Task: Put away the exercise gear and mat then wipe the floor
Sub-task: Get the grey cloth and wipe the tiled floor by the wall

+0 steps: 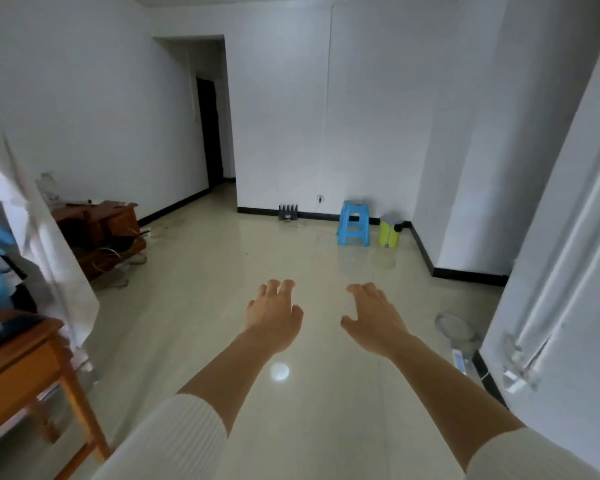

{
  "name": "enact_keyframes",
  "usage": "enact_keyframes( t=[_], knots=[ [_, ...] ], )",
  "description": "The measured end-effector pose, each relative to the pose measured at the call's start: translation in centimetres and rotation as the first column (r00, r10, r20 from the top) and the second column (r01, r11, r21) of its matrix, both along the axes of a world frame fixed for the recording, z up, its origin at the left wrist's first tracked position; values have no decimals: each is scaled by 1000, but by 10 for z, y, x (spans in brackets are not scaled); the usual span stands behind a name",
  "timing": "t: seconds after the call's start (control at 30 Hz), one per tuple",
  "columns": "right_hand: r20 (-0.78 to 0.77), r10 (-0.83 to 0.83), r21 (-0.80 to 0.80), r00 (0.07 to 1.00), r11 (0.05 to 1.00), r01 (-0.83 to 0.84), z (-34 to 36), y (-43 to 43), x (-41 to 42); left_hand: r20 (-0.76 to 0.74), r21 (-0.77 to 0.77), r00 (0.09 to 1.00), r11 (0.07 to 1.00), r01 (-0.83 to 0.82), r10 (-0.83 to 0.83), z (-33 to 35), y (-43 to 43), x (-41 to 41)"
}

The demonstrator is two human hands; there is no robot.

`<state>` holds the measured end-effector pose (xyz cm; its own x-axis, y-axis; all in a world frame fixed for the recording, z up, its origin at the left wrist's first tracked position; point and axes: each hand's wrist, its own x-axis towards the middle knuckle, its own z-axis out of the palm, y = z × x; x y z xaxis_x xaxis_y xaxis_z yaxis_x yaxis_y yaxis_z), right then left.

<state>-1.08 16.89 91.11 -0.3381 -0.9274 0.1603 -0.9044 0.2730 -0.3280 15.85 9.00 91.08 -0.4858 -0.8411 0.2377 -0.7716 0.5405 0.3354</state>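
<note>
Hovering fingers (286,286) above glossy floor (201,306)

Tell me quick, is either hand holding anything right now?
Left hand: open, fingers relaxed, holding nothing.
Right hand: open, fingers loosely spread, holding nothing.

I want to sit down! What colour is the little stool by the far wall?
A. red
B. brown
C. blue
C: the stool is bright blue and stands on the floor beside a yellow-green bin.
</note>
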Motion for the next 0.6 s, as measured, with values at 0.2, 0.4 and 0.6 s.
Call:
enact_keyframes(
  t=[0.2, 0.4, 0.6],
  knots=[
    [-29, -1, 23, 1000, 1000, 1, 10, -150, -80, 2, -37, 1000, 999, -13, 13, 15, -149, -81],
    [-30, -26, 21, 999, 999, 27, -4, -323, -169, 30, -48, 999, 999, -23, 24, -6, -327, -163],
    [32, -78, 13, 996, 997, 78, -1, -514, -251, 29, -24, 1000, 1000, 1, 0, -2, -523, -248]
  ],
)
